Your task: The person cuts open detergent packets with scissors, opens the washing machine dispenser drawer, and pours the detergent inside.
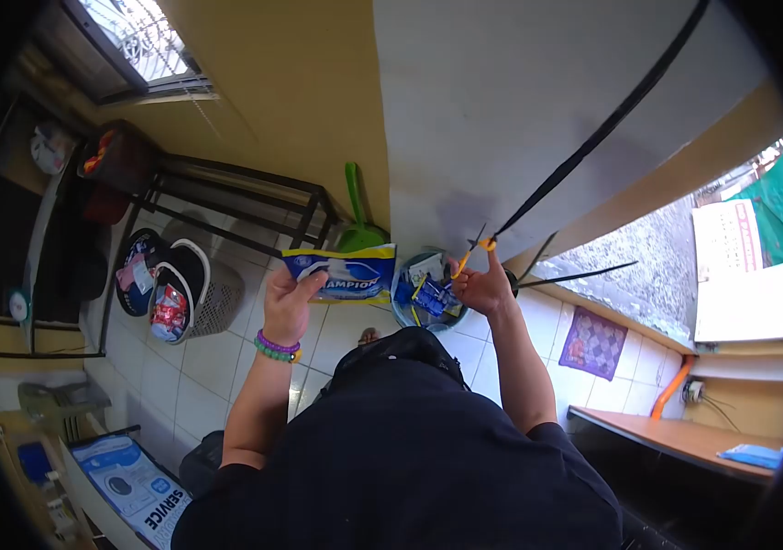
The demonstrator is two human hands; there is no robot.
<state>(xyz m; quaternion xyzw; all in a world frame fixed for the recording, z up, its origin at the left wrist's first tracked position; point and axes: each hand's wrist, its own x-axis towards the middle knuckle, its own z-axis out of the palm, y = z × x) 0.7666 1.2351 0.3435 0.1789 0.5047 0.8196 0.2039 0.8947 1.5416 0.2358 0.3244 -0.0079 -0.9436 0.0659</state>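
Note:
My left hand grips the left end of a blue and yellow packet marked "CHAMPION", held out flat in front of me. My right hand holds a pair of scissors with orange handles, its dark blades pointing up toward the wall. An orange piece sits at my fingertips, by the lower end of a long black strap. Below and between my hands stands a round bin with blue wrappers in it.
A green dustpan stands by the wall behind the packet. To the left are a black metal rack and a grey basket with bags. A purple mat lies on the tiles at right, near a wooden desk.

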